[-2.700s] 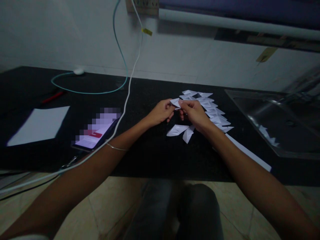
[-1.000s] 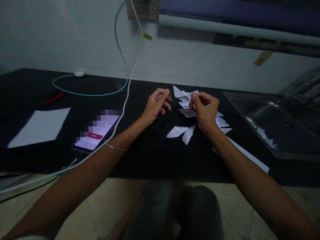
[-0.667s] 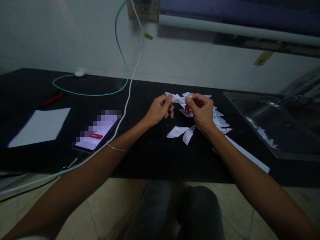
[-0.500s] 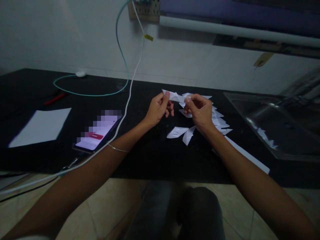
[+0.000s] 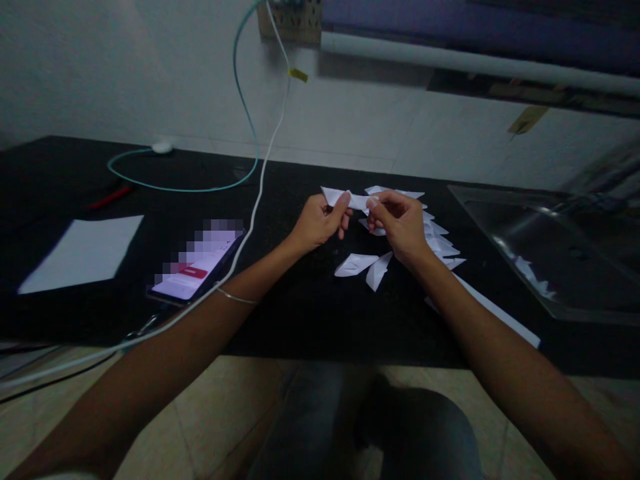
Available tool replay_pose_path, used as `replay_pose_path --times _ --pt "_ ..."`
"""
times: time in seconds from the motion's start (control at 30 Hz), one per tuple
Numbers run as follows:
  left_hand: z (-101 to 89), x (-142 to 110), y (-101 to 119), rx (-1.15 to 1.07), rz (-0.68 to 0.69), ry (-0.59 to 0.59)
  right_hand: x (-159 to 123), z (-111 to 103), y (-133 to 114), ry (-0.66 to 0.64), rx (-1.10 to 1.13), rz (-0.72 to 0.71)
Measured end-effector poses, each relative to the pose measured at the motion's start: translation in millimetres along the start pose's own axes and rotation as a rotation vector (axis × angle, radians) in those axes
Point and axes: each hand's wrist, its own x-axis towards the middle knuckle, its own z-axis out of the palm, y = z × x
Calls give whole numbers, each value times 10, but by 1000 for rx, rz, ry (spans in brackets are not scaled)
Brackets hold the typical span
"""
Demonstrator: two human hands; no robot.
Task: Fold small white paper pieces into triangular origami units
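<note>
Between my two hands a folded white paper piece [image 5: 359, 201] is stretched sideways above the black counter. My left hand [image 5: 323, 220] pinches its left part, thumb pressed on top, with a pointed end showing beyond the thumb. My right hand [image 5: 400, 220] grips the other end between thumb and fingertips. Behind and beside my right hand lies a pile of pointed folded papers [image 5: 440, 243], partly hidden by that hand. Two more folded pieces, one lying flat [image 5: 356, 265] and one angled [image 5: 379, 271], rest just below the hands.
On the left lie a white paper stack [image 5: 85, 253], a lit phone [image 5: 193, 267] and a red-handled tool [image 5: 110, 197]. A white cable [image 5: 260, 180] hangs down across my left forearm. A sink [image 5: 565, 247] with paper scraps is at right; a long white strip [image 5: 500, 310] lies beside my right forearm.
My left thumb has slid rightward along the folded paper, closer to my right hand. The paper's left end has dipped slightly. My right hand has stayed almost in place.
</note>
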Motion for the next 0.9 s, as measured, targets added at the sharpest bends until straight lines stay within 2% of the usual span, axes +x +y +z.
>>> replay_pose_path --times 0.13,0.37,0.53,0.63,0.73,0.9 --pt "1 -7 -17 24 -18 19 5 1 -8 -6 0 -16" --pt "16 -2 -20 -38 -61 -13 9 -3 11 40 6 -31" --pt "22 44 -76 -146 -174 -58 23 -40 8 64 -61 -67" --pt "-7 95 -129 -228 -241 -58 29 -85 -6 72 -154 -127" --pt "-46 136 -170 -293 -249 -42 29 -137 -11 47 -322 -233" --pt "-63 161 -217 -273 -267 -22 33 -182 41 -25 -572 -365"
